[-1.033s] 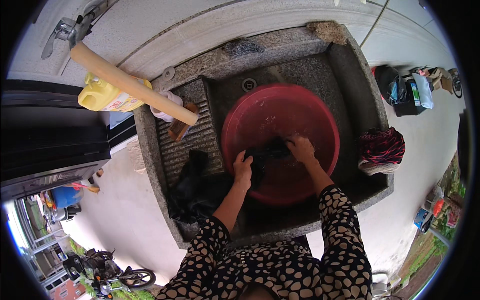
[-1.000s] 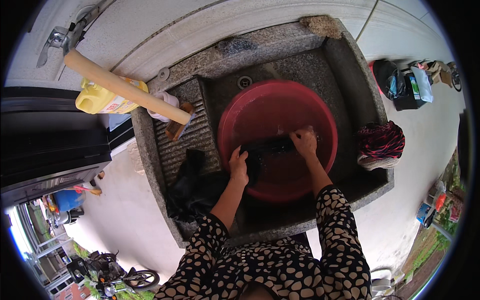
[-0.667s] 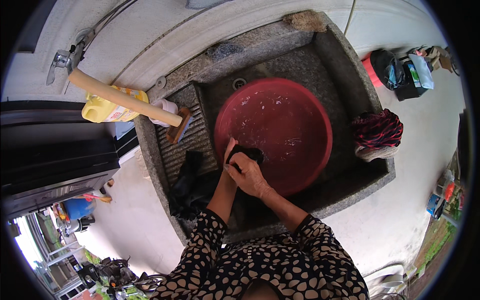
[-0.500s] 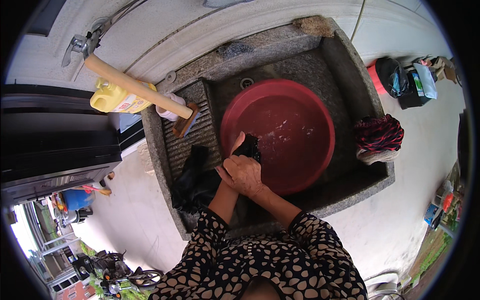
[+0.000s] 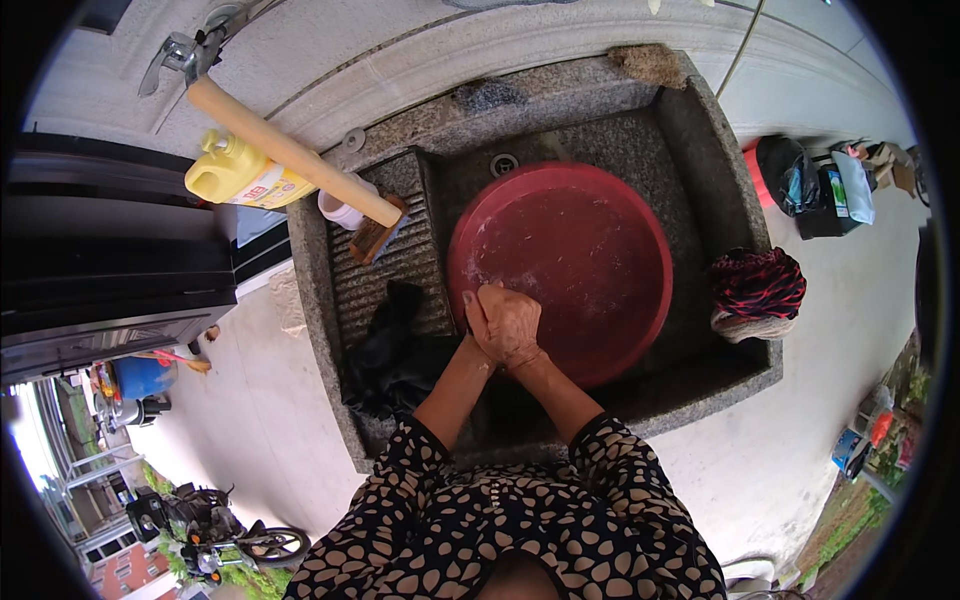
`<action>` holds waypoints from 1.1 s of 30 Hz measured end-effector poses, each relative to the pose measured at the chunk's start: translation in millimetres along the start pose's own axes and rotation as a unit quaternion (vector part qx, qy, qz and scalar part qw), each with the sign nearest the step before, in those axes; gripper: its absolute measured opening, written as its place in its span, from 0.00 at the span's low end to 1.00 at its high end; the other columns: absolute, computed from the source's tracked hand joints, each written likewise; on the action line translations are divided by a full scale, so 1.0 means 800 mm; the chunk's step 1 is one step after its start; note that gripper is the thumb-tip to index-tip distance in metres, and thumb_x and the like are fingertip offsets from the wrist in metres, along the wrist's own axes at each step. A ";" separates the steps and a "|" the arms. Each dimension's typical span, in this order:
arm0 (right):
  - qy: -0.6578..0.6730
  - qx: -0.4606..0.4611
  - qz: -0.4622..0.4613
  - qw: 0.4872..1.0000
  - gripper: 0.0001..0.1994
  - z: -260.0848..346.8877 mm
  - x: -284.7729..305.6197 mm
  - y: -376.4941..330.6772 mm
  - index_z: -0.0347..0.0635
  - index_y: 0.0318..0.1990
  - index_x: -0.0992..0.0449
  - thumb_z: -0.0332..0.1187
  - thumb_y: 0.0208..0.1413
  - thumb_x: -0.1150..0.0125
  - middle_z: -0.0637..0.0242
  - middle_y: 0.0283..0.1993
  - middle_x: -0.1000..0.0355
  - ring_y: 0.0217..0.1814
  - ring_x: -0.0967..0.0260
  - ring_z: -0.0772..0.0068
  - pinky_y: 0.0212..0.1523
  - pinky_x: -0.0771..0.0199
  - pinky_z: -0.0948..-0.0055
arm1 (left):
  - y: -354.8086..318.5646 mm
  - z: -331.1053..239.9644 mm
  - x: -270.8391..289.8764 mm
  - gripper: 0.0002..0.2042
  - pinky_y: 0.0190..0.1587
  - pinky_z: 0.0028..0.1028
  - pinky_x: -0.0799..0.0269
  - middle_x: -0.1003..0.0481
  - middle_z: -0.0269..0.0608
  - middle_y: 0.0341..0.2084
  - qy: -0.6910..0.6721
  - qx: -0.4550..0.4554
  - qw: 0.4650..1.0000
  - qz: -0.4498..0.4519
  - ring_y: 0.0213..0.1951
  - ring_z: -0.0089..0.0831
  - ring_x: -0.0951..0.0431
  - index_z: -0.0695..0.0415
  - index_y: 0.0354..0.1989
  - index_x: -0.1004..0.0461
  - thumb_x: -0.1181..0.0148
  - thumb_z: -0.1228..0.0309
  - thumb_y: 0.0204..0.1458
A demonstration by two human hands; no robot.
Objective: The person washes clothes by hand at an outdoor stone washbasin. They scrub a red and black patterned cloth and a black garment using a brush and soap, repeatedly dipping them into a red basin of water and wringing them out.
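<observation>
My left hand (image 5: 478, 318) and my right hand (image 5: 511, 326) are closed and pressed together over the near left part of a red plastic basin (image 5: 657, 235). Whatever lies between their fingers is hidden. Water with bits of foam (image 5: 560, 250) fills the basin. To the left of my wrists, a bunched black cloth (image 5: 395, 350) lies on the ridged washboard (image 5: 385, 265) of a stone sink (image 5: 735, 165). Behind it on the ridges rests a wooden brush (image 5: 378, 240).
A wooden handle (image 5: 290, 150) slants from the tap (image 5: 185, 55) toward the brush. Beside it stand a yellow jug (image 5: 235, 180) and a pale tub (image 5: 340, 210). Red-and-black bundled cloth (image 5: 757, 285) sits on the right rim, a brown scrubbing pad (image 5: 648, 65) at the back corner.
My hands have come closer together and shifted slightly right and down. The black cloth that showed beyond them over the basin is out of sight. The cloth on the washboard stays put.
</observation>
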State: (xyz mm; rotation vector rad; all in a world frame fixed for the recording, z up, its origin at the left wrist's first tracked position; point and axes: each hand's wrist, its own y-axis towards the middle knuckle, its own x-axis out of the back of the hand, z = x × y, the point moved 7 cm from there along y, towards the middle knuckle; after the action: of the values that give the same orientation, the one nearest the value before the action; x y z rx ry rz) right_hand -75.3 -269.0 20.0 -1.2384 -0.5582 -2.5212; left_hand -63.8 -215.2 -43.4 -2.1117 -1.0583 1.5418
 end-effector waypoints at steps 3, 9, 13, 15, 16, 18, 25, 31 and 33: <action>0.110 -0.094 0.183 0.972 0.18 -0.112 -0.013 0.081 0.41 0.31 0.32 0.47 0.59 0.54 0.49 0.28 0.29 0.32 0.31 0.40 0.32 0.31 0.50 | 0.014 0.014 -0.006 0.22 0.44 0.31 0.28 0.26 0.34 0.39 0.160 0.066 0.975 -0.140 0.43 0.28 0.26 0.55 0.48 0.29 0.52 0.48 0.57; 0.102 -0.318 0.160 0.929 0.23 -0.309 -0.026 0.074 0.42 0.49 0.33 0.52 0.58 0.56 0.45 0.47 0.31 0.52 0.35 0.42 0.50 0.36 0.54 | 0.052 -0.053 0.055 0.40 0.66 0.49 0.72 0.49 0.43 0.66 0.144 -0.005 0.981 -0.129 0.68 0.46 0.58 0.33 0.68 0.58 0.48 0.40 0.49; 0.152 -0.161 0.016 0.975 0.17 -0.294 -0.068 0.048 0.45 0.51 0.31 0.32 0.51 0.48 0.54 0.45 0.29 0.49 0.32 0.51 0.50 0.33 0.58 | 0.079 -0.003 0.062 0.46 0.65 0.46 0.82 0.62 0.41 0.69 0.189 0.089 0.960 -0.187 0.69 0.49 0.70 0.35 0.69 0.61 0.47 0.36 0.44; 0.391 -0.128 0.204 0.889 0.14 -0.220 -0.108 0.039 0.41 0.40 0.27 0.21 0.45 0.53 0.61 0.42 0.28 0.43 0.32 0.64 0.47 0.32 0.68 | 0.073 -0.003 0.044 0.48 0.65 0.45 0.66 0.59 0.45 0.68 0.180 0.104 0.959 -0.190 0.66 0.46 0.56 0.39 0.69 0.59 0.46 0.33 0.41; 0.474 -0.121 0.290 0.823 0.13 -0.172 -0.113 0.034 0.39 0.33 0.25 0.17 0.42 0.55 0.62 0.42 0.28 0.41 0.30 0.67 0.46 0.31 0.70 | 0.076 -0.005 0.040 0.49 0.64 0.44 0.60 0.59 0.48 0.68 0.160 0.093 0.972 -0.145 0.64 0.45 0.51 0.42 0.69 0.60 0.48 0.33 0.42; 0.503 -0.071 0.335 0.794 0.13 -0.064 -0.067 0.026 0.39 0.34 0.26 0.18 0.42 0.54 0.61 0.35 0.29 0.36 0.30 0.65 0.40 0.30 0.68 | 0.075 -0.026 0.060 0.50 0.57 0.41 0.43 0.56 0.50 0.67 0.165 0.029 0.982 -0.092 0.57 0.40 0.39 0.47 0.69 0.62 0.48 0.33 0.44; 0.312 0.150 0.218 0.912 0.12 0.043 0.026 -0.002 0.46 0.20 0.27 0.43 0.47 0.42 0.64 0.24 0.34 0.28 0.36 0.60 0.32 0.36 0.59 | 0.031 -0.052 0.059 0.26 0.44 0.27 0.29 0.30 0.36 0.40 0.429 -0.133 0.892 0.048 0.37 0.27 0.27 0.58 0.64 0.48 0.53 0.62 0.60; 0.092 -0.058 -0.134 0.985 0.18 -0.019 -0.014 0.053 0.43 0.15 0.30 0.41 0.53 0.45 0.59 0.17 0.34 0.18 0.35 0.55 0.21 0.36 0.59 | 0.042 -0.002 -0.021 0.16 0.44 0.32 0.28 0.27 0.35 0.37 -0.031 0.075 0.997 -0.003 0.41 0.30 0.26 0.54 0.43 0.30 0.55 0.55 0.59; 0.265 0.028 0.009 0.964 0.18 0.017 0.002 0.030 0.44 0.13 0.31 0.40 0.51 0.42 0.60 0.15 0.35 0.15 0.37 0.58 0.20 0.37 0.59 | 0.023 -0.026 -0.005 0.17 0.42 0.32 0.28 0.27 0.35 0.36 -0.053 0.037 0.998 0.022 0.40 0.30 0.26 0.54 0.43 0.30 0.55 0.54 0.59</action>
State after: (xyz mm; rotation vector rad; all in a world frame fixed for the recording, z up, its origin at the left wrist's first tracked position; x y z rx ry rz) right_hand -56.9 -284.0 33.8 -0.4996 -0.4737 -2.6419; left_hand -38.4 -226.7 -44.6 -2.0372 -0.9789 1.7049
